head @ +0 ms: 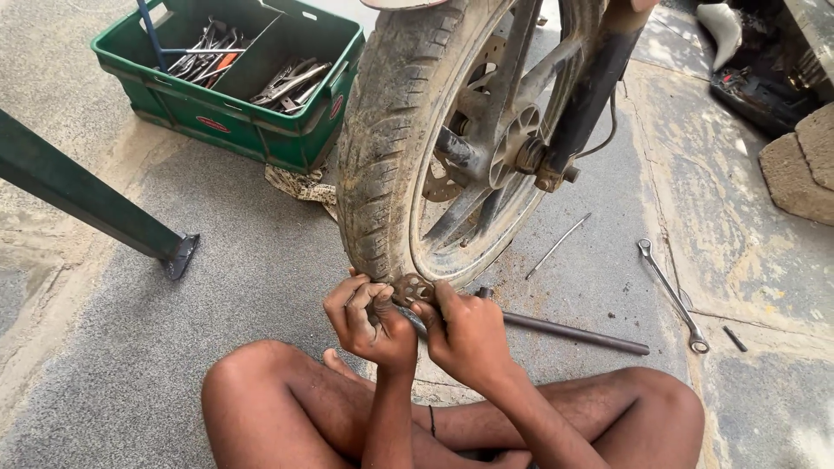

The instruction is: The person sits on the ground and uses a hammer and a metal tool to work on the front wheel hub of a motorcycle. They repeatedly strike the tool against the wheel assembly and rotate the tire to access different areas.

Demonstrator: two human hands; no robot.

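A muddy motorcycle front wheel (pixel 391 139) stands upright on the concrete before me, with its hub and brake disc (pixel 512 156) showing. I sit cross-legged under it. My left hand (pixel 369 321) and my right hand (pixel 465 334) are closed together on a small round toothed metal part (pixel 413 287) held against the bottom of the tyre. A thin metal tool shaft shows between the two hands; its ends are hidden by my fingers.
A green plastic crate (pixel 234 113) full of wrenches and pliers stands at the back left. A long dark rod (pixel 573 333), a ring spanner (pixel 673 295) and a thin wire (pixel 556 247) lie on the floor to the right. A green metal leg (pixel 95 204) slants in from the left.
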